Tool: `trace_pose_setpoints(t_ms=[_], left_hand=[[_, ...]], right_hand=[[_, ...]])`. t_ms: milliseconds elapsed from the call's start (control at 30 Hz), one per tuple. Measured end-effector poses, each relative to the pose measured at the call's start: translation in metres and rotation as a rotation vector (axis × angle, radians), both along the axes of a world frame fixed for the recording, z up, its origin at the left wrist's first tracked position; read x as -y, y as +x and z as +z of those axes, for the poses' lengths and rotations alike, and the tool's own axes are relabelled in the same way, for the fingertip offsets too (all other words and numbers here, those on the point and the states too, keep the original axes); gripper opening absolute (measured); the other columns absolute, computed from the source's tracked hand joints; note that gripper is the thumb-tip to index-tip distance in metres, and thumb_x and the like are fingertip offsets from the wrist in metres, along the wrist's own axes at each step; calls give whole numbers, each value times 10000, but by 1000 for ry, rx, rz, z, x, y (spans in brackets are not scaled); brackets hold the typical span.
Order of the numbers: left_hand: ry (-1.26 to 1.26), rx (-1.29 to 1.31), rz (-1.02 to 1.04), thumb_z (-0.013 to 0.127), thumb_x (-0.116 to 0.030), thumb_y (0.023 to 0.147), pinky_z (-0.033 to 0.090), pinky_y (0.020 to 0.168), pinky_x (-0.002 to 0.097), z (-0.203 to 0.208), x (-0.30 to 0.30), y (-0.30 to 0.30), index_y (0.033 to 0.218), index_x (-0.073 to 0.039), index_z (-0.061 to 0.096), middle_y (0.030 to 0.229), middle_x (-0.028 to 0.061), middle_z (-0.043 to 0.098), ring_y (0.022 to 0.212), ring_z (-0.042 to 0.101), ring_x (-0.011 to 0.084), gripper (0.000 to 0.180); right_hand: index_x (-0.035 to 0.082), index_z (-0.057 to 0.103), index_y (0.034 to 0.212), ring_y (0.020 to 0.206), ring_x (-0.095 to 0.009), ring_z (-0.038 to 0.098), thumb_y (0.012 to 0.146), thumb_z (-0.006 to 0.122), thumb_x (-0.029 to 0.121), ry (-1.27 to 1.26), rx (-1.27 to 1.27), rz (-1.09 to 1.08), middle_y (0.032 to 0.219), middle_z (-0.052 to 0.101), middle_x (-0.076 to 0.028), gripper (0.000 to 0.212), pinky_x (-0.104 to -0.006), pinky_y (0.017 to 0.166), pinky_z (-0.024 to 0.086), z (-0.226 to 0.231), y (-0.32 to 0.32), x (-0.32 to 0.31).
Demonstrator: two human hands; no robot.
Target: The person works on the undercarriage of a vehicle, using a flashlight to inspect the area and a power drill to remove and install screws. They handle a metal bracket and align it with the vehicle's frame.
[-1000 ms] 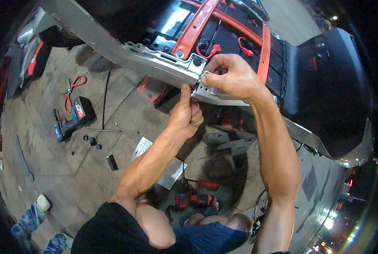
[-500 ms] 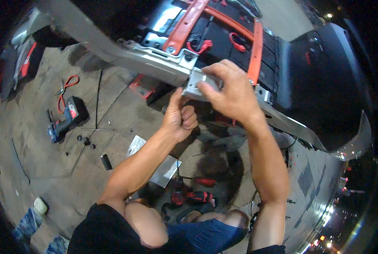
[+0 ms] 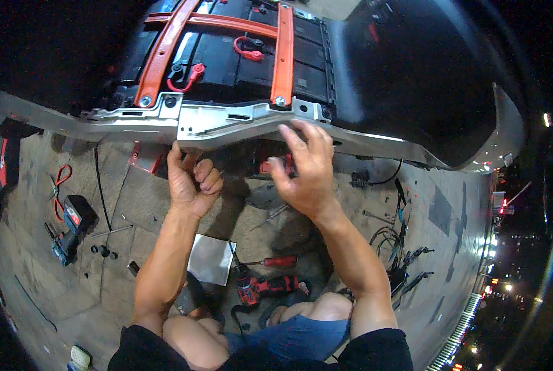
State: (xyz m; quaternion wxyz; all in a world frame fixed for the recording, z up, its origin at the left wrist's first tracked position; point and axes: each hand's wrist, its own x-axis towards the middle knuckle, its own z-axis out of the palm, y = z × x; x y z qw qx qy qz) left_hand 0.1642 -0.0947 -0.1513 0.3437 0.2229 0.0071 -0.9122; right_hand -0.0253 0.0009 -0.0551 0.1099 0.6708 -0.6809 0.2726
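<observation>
A silver metal panel [image 3: 227,123] lies along the sill at the vehicle's open rear, its left end meeting the longer sill section [image 3: 125,127]. My left hand [image 3: 193,185] is at the panel's lower left corner, thumb up against the edge and the other fingers curled in; the index fingertip is hidden. My right hand [image 3: 307,170] is near the panel's right end, its fingers bent and apart, the upper fingertips at the lower edge. Behind the panel, orange metal bars [image 3: 282,59] cross black battery blocks [image 3: 221,77] with red cable loops [image 3: 248,51].
A red-and-black power tool [image 3: 264,287], red-handled screwdriver [image 3: 281,261] and white sheet [image 3: 210,260] lie on the paving between my arms. At left are a blue-and-black cordless tool [image 3: 69,229], orange-handled pliers [image 3: 59,193] and several sockets [image 3: 105,251]. Black cables [image 3: 391,238] lie at right.
The view has turned, showing the panel full length along the sill. My right hand has gone from gripping the panel to its right end, fingers loosened. My left hand stays at the left corner.
</observation>
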Motion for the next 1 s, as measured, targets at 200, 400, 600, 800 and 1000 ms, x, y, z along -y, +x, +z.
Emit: trace_pose_setpoints(t_ms=[200,400,600,800,1000], left_hand=[[-45,23,22,532,-677,864,205,428,268,-3,-1,-6,843,-253,634,555,-37,301,438,267,115,437],[-109,209,59,464,-689,879,188,434,278,-5,-5,-7,960,-169,574,579,-33,295,463,266,121,538],[-20,60,28,533,-636,845,210,432,279,-4,-2,-4,965,-168,592,576,-43,303,464,274,109,487],[-67,38,2,496,-582,849,211,429,283,-1,-2,-4,804,-182,526,546,-38,308,444,272,115,404],[-60,32,-7,463,-517,882,230,417,277,-6,-1,2,767,-153,503,528,-20,329,428,300,128,384]], right_hand=[[29,614,1202,1154,-370,517,735,729,115,41,180,-129,1240,551,-184,488,-451,991,422,-46,-38,-48],[27,627,1180,1138,-362,548,778,700,106,49,410,-235,1202,583,-191,417,-435,989,444,-85,-48,-75],[52,619,1187,1079,-338,580,733,704,92,-123,166,119,1162,613,-147,463,-432,952,457,-28,-33,-29],[55,572,1250,1220,-290,474,710,781,285,63,-79,152,1251,548,-105,623,-511,1071,309,14,27,41],[64,605,1143,1127,-327,488,676,788,251,118,46,198,1125,567,-120,535,-479,1009,360,20,32,53]])
